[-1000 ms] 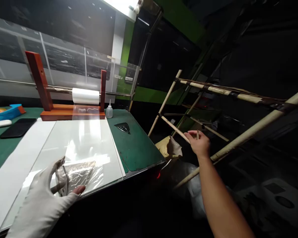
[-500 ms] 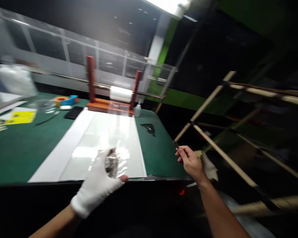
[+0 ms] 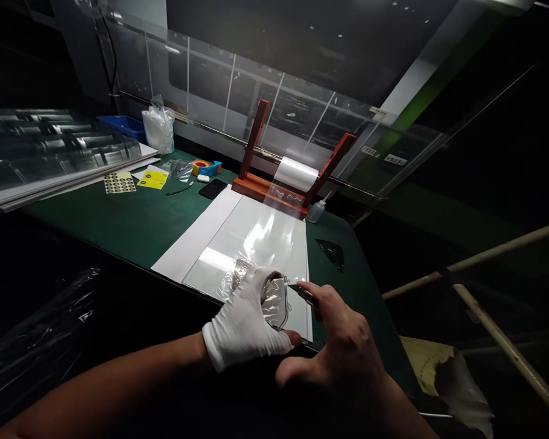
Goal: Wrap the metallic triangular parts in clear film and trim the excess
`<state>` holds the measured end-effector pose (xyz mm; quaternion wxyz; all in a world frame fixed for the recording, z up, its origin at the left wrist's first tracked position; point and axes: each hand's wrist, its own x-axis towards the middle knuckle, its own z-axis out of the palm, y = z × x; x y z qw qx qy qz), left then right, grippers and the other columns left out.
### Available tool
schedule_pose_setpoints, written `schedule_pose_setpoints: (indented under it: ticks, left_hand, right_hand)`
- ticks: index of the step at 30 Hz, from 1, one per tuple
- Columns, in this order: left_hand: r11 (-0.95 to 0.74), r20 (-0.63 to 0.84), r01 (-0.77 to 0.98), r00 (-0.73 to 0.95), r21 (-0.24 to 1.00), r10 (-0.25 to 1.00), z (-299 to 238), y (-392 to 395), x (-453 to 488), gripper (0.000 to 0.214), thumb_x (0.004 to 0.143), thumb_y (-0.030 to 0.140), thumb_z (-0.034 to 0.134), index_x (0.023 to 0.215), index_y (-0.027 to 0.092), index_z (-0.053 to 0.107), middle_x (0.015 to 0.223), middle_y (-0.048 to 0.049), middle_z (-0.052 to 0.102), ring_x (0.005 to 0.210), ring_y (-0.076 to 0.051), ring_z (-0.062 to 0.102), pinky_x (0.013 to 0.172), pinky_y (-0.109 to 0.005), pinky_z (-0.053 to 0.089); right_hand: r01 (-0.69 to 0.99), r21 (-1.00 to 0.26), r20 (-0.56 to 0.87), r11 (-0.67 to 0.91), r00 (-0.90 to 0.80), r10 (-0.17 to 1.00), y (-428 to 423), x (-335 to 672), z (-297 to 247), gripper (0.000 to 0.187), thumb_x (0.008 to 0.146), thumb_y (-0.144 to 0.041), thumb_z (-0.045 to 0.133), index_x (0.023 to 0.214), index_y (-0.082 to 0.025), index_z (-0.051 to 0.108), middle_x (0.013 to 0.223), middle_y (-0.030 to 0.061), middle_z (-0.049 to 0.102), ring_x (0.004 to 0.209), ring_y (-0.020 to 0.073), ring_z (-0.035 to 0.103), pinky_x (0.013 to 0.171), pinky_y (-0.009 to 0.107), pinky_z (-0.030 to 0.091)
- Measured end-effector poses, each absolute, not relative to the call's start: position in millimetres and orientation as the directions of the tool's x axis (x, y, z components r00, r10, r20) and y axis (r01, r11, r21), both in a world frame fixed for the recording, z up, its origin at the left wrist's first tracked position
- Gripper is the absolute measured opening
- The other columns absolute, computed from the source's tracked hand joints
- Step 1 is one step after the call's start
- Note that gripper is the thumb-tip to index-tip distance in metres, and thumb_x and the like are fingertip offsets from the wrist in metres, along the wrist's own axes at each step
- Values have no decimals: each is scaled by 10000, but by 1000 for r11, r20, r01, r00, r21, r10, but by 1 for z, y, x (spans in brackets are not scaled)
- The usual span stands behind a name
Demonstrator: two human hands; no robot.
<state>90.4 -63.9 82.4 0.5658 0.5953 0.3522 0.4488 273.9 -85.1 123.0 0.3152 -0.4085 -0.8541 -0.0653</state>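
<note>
My left hand (image 3: 244, 320), in a white fabric glove, is shut on a folded piece of transparent plastic film (image 3: 274, 303) at the near edge of a glossy white board (image 3: 256, 241). My right hand (image 3: 343, 347), bare, pinches a small craft knife (image 3: 303, 294) with a dark handle, its tip right beside the film. Part of the knife is hidden by my fingers. Behind the board, a roll of transparent film (image 3: 295, 174) sits on a red-brown wooden stand (image 3: 251, 186), with a sheet trailing down onto the board.
The green work mat (image 3: 119, 228) holds a yellow card, a sticker sheet, a black phone, tape and a small plastic bottle (image 3: 317, 213). Stacked glassy panels (image 3: 50, 152) lie at the far left. Bamboo poles and crumpled paper (image 3: 443, 378) stand to the right.
My view has swung left and shows more of the table. My right hand has moved left with the knife to the film, and my left hand has moved nearer the board's front edge.
</note>
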Motion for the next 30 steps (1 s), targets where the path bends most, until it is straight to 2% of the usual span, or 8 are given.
schedule_pose_setpoints:
  ticks: [4,16,20,24,27,30]
  left_hand:
    - [-42,86,-137,335,990,938,86,-65,90,802,536,198,874,1228,222,468,1177,-74,593,1062,-290,622,981,-474,511]
    - [20,85,-243,411,970,908,78,-64,86,795,562,262,904,1226,182,474,1225,-111,603,1150,-317,598,1034,-491,483]
    - [54,57,-250,417,967,907,76,-65,87,822,566,274,908,1251,181,464,1220,-114,605,1155,-320,595,1033,-484,476]
    - [139,3,-291,438,946,899,78,-66,88,826,561,218,899,1251,175,448,1196,-118,610,1127,-309,605,987,-462,492]
    - [240,-43,-358,479,903,877,79,-65,89,836,575,198,899,1262,182,422,1158,-104,611,1042,-269,625,915,-426,510]
    - [232,-43,-351,473,907,880,78,-63,89,829,561,195,908,1246,181,441,1150,-100,608,1046,-274,617,910,-426,506]
  right_hand:
    - [769,-78,606,635,-469,643,-85,269,120,867,666,-807,700,1203,-147,536,872,96,667,683,245,683,566,333,518]
    - [803,-24,557,596,-484,675,-86,262,116,739,774,-834,547,1031,-141,566,747,51,602,580,186,608,533,303,430]
    - [828,79,591,556,-488,643,-85,261,113,731,797,-857,462,954,-150,560,690,40,560,543,174,555,513,301,395]
    - [845,139,612,516,-483,626,-84,261,108,746,817,-889,339,830,-173,549,639,26,529,507,156,511,487,293,368]
    - [846,161,637,508,-483,601,-84,261,105,760,819,-904,291,745,-185,526,604,3,501,482,132,481,469,276,346]
    - [841,130,648,524,-473,597,-83,260,104,783,808,-912,287,736,-172,534,608,2,508,485,128,489,470,272,350]
